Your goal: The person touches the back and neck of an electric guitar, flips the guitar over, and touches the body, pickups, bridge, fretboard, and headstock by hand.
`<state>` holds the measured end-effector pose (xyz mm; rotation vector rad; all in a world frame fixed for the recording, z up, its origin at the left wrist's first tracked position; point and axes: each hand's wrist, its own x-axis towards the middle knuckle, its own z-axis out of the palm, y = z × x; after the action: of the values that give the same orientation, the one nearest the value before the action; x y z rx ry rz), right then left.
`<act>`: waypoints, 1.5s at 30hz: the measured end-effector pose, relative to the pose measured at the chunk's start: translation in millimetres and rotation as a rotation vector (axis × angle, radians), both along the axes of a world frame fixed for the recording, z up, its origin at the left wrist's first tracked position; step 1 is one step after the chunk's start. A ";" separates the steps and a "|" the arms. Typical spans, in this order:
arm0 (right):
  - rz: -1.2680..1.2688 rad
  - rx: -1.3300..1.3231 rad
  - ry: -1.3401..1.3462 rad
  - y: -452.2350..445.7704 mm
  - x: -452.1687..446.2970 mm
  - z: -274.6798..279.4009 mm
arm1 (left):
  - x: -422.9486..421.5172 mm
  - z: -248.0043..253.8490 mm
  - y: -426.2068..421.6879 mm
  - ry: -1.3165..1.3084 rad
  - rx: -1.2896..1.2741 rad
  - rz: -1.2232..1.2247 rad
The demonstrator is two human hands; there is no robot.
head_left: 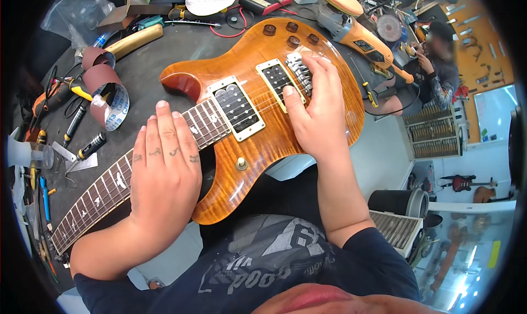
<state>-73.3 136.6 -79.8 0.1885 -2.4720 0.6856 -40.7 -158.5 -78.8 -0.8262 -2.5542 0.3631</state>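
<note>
An amber electric guitar [247, 176] lies face up on the dark workbench [181, 39], its neck pointing to the lower left. My left hand [167, 154] rests flat across the strings and fretboard [104, 187], fingers straight and side by side, palm hidden. Over the bridge [299, 72] lies my right hand [321, 105], fingertips at its saddles and the thumb apart, near the pickup [277, 78] beside it. The other pickup [237, 108] shows between my hands. Whatever is under my right palm is hidden.
Sandpaper rolls [107, 97], screwdrivers [90, 146] and pliers [79, 89] lie left of the guitar. An orange polisher [357, 36] stands beyond its body. Cables and tools crowd the far edge. A person [439, 67] sits at the upper right, apart from my hands.
</note>
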 end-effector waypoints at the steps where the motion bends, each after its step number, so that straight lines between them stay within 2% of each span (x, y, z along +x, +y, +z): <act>1: -0.001 0.004 -0.003 0.7 0.2 -0.4 | -0.3 0.5 0.3 0.001 0.015 -0.009; 6: -0.004 0.010 -0.091 -1.7 1.0 2.0 | -0.4 -0.4 -1.2 -0.019 0.072 -0.008; 10: -0.026 0.169 -0.116 -3.6 -0.7 2.6 | -1.3 -1.6 -1.0 -0.017 0.088 -0.011; 13: -0.029 0.193 -0.144 -1.8 -4.3 5.0 | -1.4 -1.3 1.0 -0.009 0.090 -0.007; 17: 0.125 0.300 -0.295 21.6 -18.4 37.3 | -3.7 1.6 -1.0 -0.019 0.085 -0.034; 19: 0.228 0.207 -0.354 37.0 -32.7 45.5 | -3.4 1.0 0.0 -0.028 0.091 -0.022; 20: 0.243 0.056 -0.384 42.5 -39.4 42.1 | -3.3 1.0 0.5 -0.031 0.092 -0.018; 24: 0.330 -0.075 -0.385 67.3 -57.9 25.1 | -4.7 1.5 2.4 -0.025 0.108 -0.017; 33: 0.374 0.043 -0.276 59.5 -61.6 24.9 | -5.6 6.8 3.3 -0.066 0.096 -0.008; 45: 0.390 0.036 -0.250 60.8 -64.0 26.7 | -8.2 9.3 -0.3 -0.067 0.122 -0.046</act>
<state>-137.3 197.4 -53.0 0.6471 -2.7160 0.8685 -49.0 -158.8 -69.5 -0.8638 -2.5846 0.1661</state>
